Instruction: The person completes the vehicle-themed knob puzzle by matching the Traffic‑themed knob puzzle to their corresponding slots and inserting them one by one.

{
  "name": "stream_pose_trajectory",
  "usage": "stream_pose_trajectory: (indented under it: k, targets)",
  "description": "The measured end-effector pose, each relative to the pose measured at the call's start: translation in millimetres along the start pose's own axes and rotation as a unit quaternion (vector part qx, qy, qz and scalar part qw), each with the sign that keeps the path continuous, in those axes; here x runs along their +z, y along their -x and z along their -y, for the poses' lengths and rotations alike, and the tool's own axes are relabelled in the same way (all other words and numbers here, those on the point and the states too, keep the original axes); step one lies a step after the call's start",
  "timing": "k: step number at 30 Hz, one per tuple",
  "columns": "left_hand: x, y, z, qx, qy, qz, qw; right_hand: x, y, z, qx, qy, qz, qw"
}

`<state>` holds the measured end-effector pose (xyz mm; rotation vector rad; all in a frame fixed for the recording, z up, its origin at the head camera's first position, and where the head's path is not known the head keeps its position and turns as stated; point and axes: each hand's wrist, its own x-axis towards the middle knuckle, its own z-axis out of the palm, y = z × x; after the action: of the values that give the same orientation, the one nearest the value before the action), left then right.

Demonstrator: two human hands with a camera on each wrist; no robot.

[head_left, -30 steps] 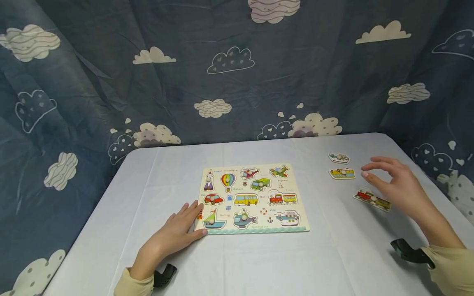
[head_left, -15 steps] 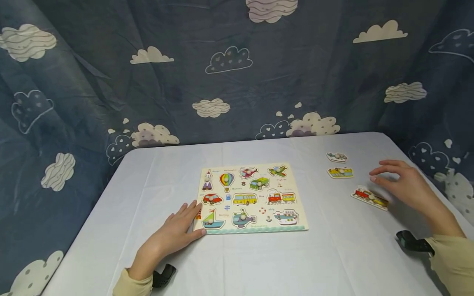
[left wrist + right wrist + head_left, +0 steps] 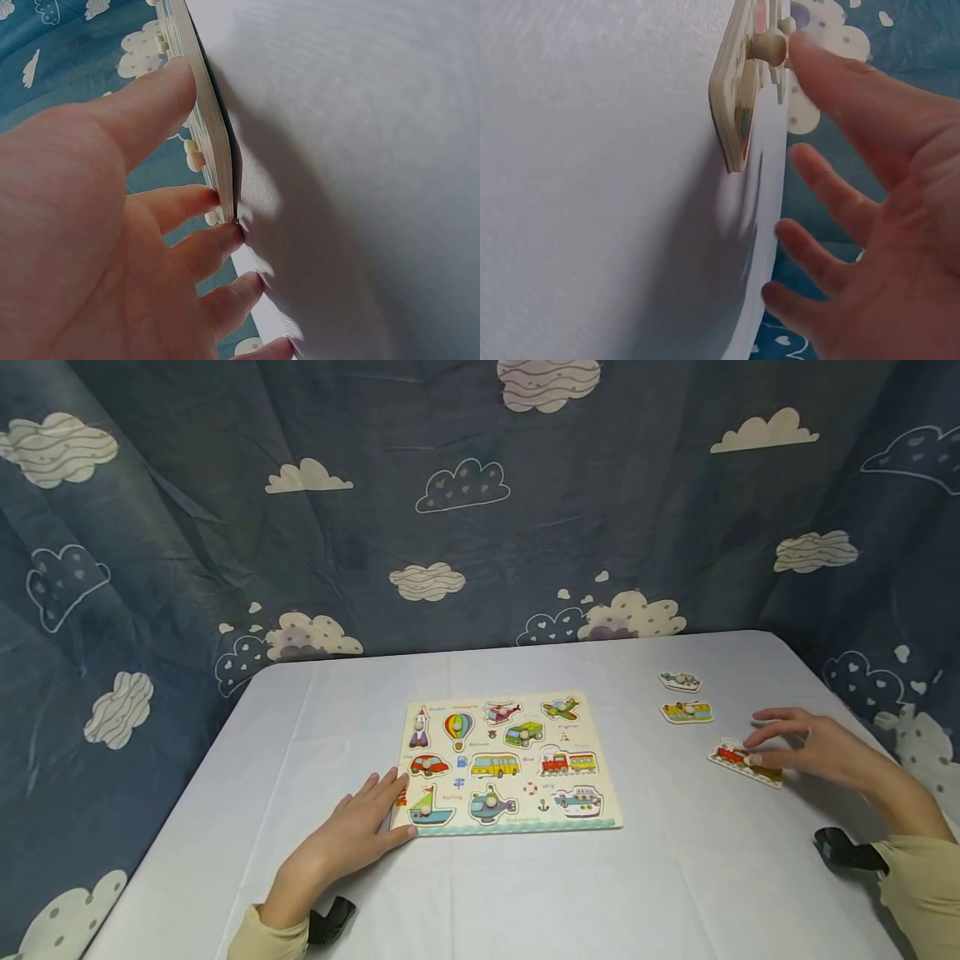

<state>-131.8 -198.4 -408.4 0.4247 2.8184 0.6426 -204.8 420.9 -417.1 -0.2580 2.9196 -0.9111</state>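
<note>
A puzzle board [image 3: 506, 827] with vehicle pictures and small knobs lies on the table. At its lower left corner rests my left hand [image 3: 352, 827], fingers extended. In the left wrist view the thumb [image 3: 154, 105] and fingertips lie along the board's edge [image 3: 214, 142]. Over on the right, my right hand [image 3: 825, 747] is over a loose train puzzle piece [image 3: 727, 752], thumb and forefinger apart. The right wrist view shows the thumb [image 3: 832, 71] right beside the piece's round knob [image 3: 769, 47]; the other fingers stay spread and off the piece.
Behind the train piece lie a yellow bus puzzle piece [image 3: 686, 712] and a small boat-like puzzle piece [image 3: 680, 681]. A white cloth [image 3: 562, 893] covers the table. A dark cloud-patterned curtain [image 3: 337, 552] hangs behind it.
My right hand first drew back a little to the right, then came down to the train piece's knob. The left hand stays at the board's corner. The loose pieces keep their places.
</note>
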Motion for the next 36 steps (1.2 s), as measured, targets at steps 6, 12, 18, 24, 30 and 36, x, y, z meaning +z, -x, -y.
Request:
stream_pose_trajectory:
  k: [6,12,18,24,30,36]
  targets:
    - [1.5,-0.4,1.6,0.001,-0.005,0.000,1.0000,4.0,-1.4,-11.9,0.006,0.005,0.008,1.000]
    - [0.5,-1.6,-0.1,-0.002,-0.004,0.004,1.0000,3.5,8.3,8.9,0.011,0.014,0.031,0.999]
    - [-0.5,-0.8,-0.9,-0.008,0.001,0.007,0.9999,3.7,10.9,21.7,0.002,0.029,0.025,0.999]
    - [0.8,0.4,0.7,-0.004,0.003,0.003,1.0000,5.8,10.4,23.4,-0.010,0.036,0.020,0.999]
    - [1.8,-0.2,1.1,-0.003,-0.002,0.002,1.0000,8.8,10.3,25.3,-0.035,0.026,0.005,0.999]
    - [0.9,0.7,0.8,0.001,0.001,-0.001,1.0000,11.2,7.1,39.3,-0.057,0.007,-0.011,0.998]
